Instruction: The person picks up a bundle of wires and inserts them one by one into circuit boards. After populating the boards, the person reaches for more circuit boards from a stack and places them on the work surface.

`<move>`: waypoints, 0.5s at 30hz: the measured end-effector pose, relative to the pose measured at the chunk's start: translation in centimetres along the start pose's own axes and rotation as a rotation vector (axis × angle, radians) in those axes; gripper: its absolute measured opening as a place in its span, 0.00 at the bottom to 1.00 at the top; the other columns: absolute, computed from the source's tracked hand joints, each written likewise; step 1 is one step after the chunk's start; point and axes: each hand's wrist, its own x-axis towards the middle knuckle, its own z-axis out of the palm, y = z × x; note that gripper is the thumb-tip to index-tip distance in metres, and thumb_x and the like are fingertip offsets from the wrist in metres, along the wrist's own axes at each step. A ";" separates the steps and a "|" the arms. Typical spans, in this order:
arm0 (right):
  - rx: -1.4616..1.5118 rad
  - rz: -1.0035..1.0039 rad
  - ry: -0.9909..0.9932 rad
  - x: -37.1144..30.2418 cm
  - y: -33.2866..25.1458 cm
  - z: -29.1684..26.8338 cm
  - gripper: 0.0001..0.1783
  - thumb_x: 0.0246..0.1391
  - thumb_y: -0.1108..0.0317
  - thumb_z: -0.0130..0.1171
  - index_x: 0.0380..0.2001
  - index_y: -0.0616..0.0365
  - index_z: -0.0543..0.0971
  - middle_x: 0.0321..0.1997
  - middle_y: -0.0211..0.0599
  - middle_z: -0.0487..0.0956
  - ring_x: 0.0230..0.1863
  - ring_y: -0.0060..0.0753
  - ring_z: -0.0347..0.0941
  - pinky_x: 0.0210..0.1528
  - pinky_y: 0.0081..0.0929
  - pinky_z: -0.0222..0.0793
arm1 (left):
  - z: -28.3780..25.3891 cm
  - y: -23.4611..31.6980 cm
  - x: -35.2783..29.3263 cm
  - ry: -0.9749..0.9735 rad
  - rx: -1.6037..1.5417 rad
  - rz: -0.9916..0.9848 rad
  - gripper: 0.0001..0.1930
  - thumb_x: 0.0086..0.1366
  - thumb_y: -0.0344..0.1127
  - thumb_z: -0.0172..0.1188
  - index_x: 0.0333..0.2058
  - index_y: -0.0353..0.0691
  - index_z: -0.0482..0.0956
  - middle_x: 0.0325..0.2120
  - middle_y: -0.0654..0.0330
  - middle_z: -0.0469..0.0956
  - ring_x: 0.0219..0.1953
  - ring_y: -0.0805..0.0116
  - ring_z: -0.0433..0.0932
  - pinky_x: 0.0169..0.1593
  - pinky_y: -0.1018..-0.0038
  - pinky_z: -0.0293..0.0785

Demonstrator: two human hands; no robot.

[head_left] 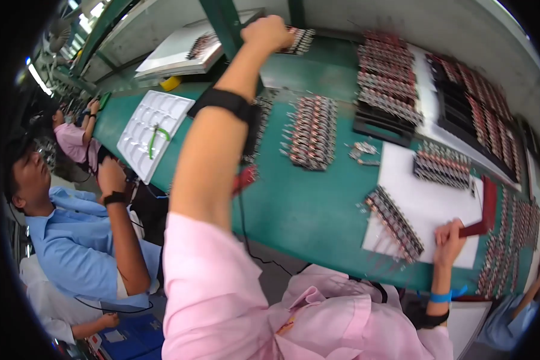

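Note:
My left arm stretches far forward across the bench. At its end my left hand (269, 35) is closed at the edge of a block of small wired components (299, 41); its fingertips are partly hidden. Near the front right, my right hand (449, 241) grips the end of a dark red L-shaped piece (489, 207) over a white sheet (396, 174). On that sheet lie a slanted row of components with thin leads (395, 223) and a second component block (443, 165). A larger block of copper-coloured and black components (313, 132) sits mid-bench.
Loose metal parts (363, 152) lie beside the sheet. Stacked component rows (389, 78) stand on a black holder behind. At left are a white compartment tray (139, 129) with green-handled pliers (157, 140), and a green post (222, 27). A co-worker in blue (84, 240) sits close left.

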 end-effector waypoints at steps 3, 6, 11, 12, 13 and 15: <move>0.042 -0.018 -0.107 0.1 -0.3 -0.4 0.16 0.50 0.65 0.43 0.11 0.54 0.57 0.07 0.22 0.52 0.08 0.16 0.46 0.15 0.16 0.49 | -1.1 -0.7 -4.1 0.044 -0.007 0.064 0.18 0.42 0.45 0.52 0.30 0.38 0.73 0.32 0.49 0.72 0.35 0.55 0.71 0.36 0.66 0.68; 0.023 -0.033 -0.117 0.3 -0.4 -0.6 0.17 0.51 0.65 0.43 0.11 0.54 0.56 0.07 0.23 0.52 0.08 0.18 0.47 0.17 0.18 0.51 | -0.2 0.4 -9.5 0.073 -0.131 0.045 0.14 0.39 0.40 0.51 0.22 0.36 0.74 0.25 0.48 0.73 0.31 0.53 0.72 0.34 0.66 0.68; 0.027 -0.055 -0.158 0.0 -0.3 -0.7 0.17 0.50 0.65 0.43 0.10 0.54 0.57 0.07 0.24 0.53 0.09 0.18 0.49 0.19 0.19 0.54 | 3.5 1.2 -16.1 0.126 -0.153 0.002 0.10 0.37 0.39 0.52 0.15 0.37 0.73 0.17 0.49 0.72 0.24 0.54 0.72 0.30 0.66 0.68; 0.035 -0.057 -0.157 -0.1 -0.4 -0.7 0.17 0.50 0.65 0.43 0.10 0.54 0.57 0.07 0.24 0.53 0.09 0.18 0.49 0.19 0.19 0.54 | 3.8 1.4 -16.9 0.122 -0.122 0.015 0.10 0.38 0.39 0.52 0.15 0.37 0.73 0.17 0.50 0.72 0.24 0.54 0.72 0.29 0.66 0.67; 0.036 -0.055 -0.165 -0.2 -0.6 -0.6 0.17 0.50 0.65 0.43 0.10 0.54 0.57 0.07 0.24 0.53 0.09 0.18 0.49 0.19 0.19 0.54 | 4.0 1.7 -17.4 0.117 -0.091 0.029 0.10 0.38 0.39 0.51 0.15 0.37 0.73 0.17 0.50 0.72 0.23 0.54 0.72 0.28 0.66 0.67; 0.039 -0.046 -0.192 -0.3 -0.6 -0.5 0.17 0.50 0.65 0.43 0.10 0.54 0.58 0.07 0.24 0.54 0.09 0.17 0.49 0.20 0.20 0.54 | 4.4 1.7 -18.2 0.181 -0.086 0.036 0.10 0.39 0.39 0.51 0.15 0.37 0.73 0.16 0.50 0.72 0.23 0.54 0.72 0.28 0.65 0.67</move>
